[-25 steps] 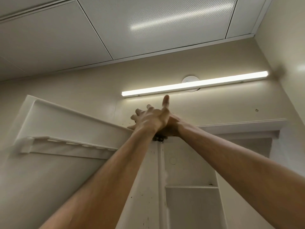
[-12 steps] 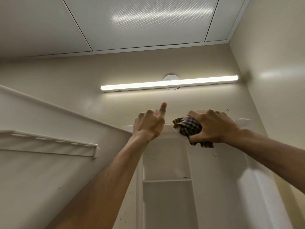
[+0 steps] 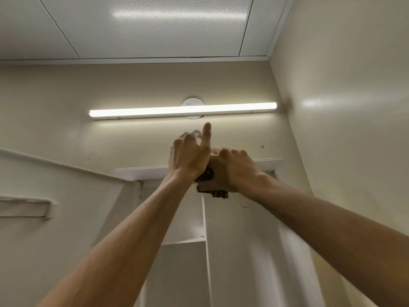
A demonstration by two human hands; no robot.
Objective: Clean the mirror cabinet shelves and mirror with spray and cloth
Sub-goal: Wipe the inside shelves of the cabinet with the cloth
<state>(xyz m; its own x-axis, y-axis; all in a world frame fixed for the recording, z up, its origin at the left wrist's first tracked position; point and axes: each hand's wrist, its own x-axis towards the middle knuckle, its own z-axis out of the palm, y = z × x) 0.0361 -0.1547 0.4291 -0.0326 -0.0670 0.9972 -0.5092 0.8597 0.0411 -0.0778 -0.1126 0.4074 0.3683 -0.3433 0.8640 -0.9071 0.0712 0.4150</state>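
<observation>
Both arms reach up to the top edge of the white mirror cabinet [image 3: 141, 172]. My right hand [image 3: 234, 171] is closed around a dark checked cloth [image 3: 207, 176], pressing it against the cabinet's top front edge; only small parts of the cloth show below the hand. My left hand [image 3: 191, 156] sits just left of it, overlapping the right hand, thumb pointing up and fingers curled on the cabinet top. Whether it also touches the cloth is hidden. Inside the open cabinet a vertical divider [image 3: 204, 218] and a white shelf [image 3: 183, 240] show below the hands.
The open cabinet door [image 3: 66, 207] with a small rail shelf [image 3: 24, 207] swings out on the left. A lit tube lamp [image 3: 181, 110] hangs on the wall just above the hands. The side wall [image 3: 343, 129] stands close on the right; the ceiling is low overhead.
Half a second ago my hands were apart with the cloth visible between them; now my right hand has slid left with the cloth and meets my left hand. The view shifted slightly left.
</observation>
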